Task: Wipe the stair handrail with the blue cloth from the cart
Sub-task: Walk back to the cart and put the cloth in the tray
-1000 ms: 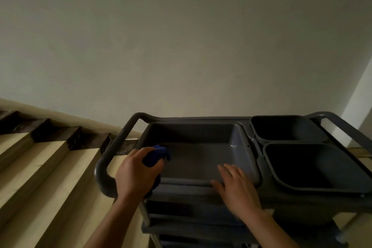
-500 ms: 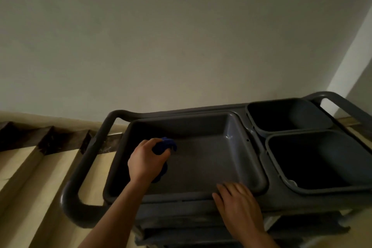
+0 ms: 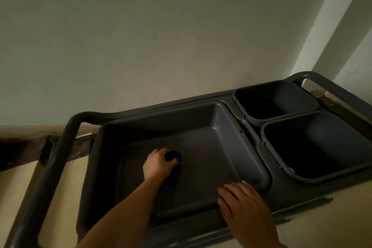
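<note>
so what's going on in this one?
A person stands at a grey cart beside the stairs. The left hand grips the bunched blue cloth low inside the cart's large tray. The right hand rests flat on the tray's near rim. No handrail is in view, so no wiping is happening at this moment.

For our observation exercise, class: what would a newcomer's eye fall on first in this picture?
The bright blue cloth stands out, gripped in the left hand low inside the dim grey tray. The right hand lies flat on the tray's near rim. To the right sit two deep bins, the near bin and the far bin, dark inside.
</note>
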